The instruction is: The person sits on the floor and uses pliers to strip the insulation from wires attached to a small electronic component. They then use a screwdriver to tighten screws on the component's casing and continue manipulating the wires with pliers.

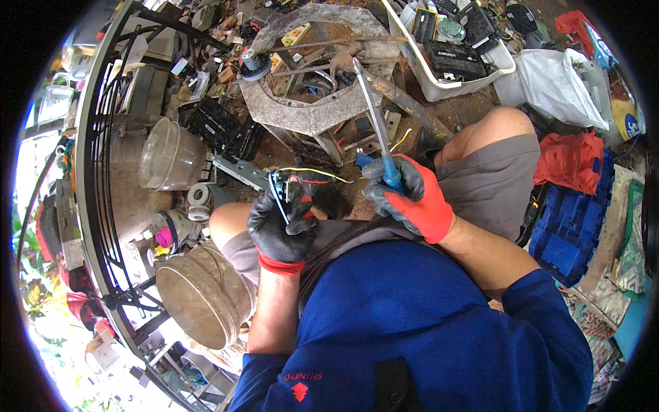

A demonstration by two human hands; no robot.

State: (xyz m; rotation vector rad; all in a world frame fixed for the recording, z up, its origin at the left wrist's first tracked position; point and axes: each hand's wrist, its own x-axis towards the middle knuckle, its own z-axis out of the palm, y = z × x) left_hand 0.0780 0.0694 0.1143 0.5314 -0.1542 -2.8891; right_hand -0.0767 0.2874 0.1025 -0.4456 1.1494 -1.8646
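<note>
My left hand [283,228], in a black and red work glove, is closed around a small electronic part [279,187] that looks like a circuit board. Yellow and red wires [317,173] trail from it to the right; a pale strip crosses its front. Gloved the same way, my right hand [412,196] grips the blue handle of a long screwdriver [374,118]. Its shaft points up and away from me, apart from the electronic part. A grey metal bracket-like piece [240,172] lies just beyond my left hand.
Ahead stands a heavy metal frame [274,113] with a ring-shaped top. A white bin [473,86] of electronic scrap is at the far right. Clear [171,154] and dirty white [199,302] buckets stand on the left. A blue plastic crate [573,220] sits on the right.
</note>
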